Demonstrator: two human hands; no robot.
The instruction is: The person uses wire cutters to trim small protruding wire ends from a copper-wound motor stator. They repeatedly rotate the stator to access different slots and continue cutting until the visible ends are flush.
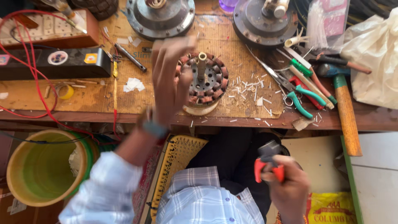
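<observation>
My left hand (170, 79) is raised over the workbench, fingers spread and blurred, just left of a round motor stator (209, 81) with copper windings and a central shaft. Whether the fingers touch it is unclear. The stator stands upright on a pale ring at the bench's front edge. My right hand (288, 186) is low, below the bench edge, gripping red-handled pliers (267, 164) with dark jaws pointing up.
Two round metal motor housings (159, 16) (263, 20) lie at the back. Green-handled scissors (302, 101), screwdrivers and a wooden-handled hammer (346, 114) lie to the right. A black box (54, 62), red wires and a yellow-green bucket (39, 168) are at the left. White scraps litter the bench.
</observation>
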